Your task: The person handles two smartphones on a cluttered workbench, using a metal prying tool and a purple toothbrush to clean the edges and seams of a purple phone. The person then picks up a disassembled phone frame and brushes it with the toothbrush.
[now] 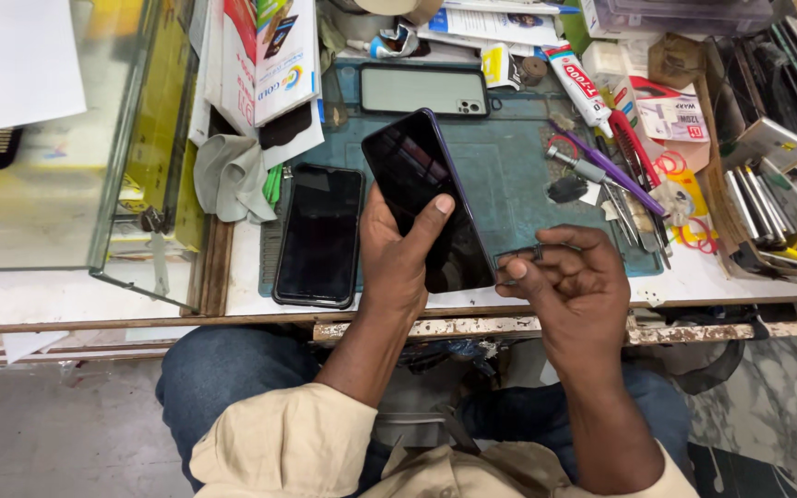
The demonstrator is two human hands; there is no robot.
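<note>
My left hand (pixel 397 256) grips a dark smartphone (pixel 426 194) with a purple edge, screen up, thumb lying across the glass. My right hand (pixel 572 288) sits just right of the phone's lower edge, pinching a small dark tray-like part (pixel 515 259) between thumb and fingers, close to the phone's side. Both are above a blue-green work mat (pixel 509 166) on a cluttered bench.
A second black phone (pixel 319 235) lies flat left of my hands. A pale phone (pixel 424 90) lies back-up at the mat's far end. Tweezers, a purple tool and a glue tube (pixel 576 83) crowd the right. A glass case (pixel 57 138) stands at left.
</note>
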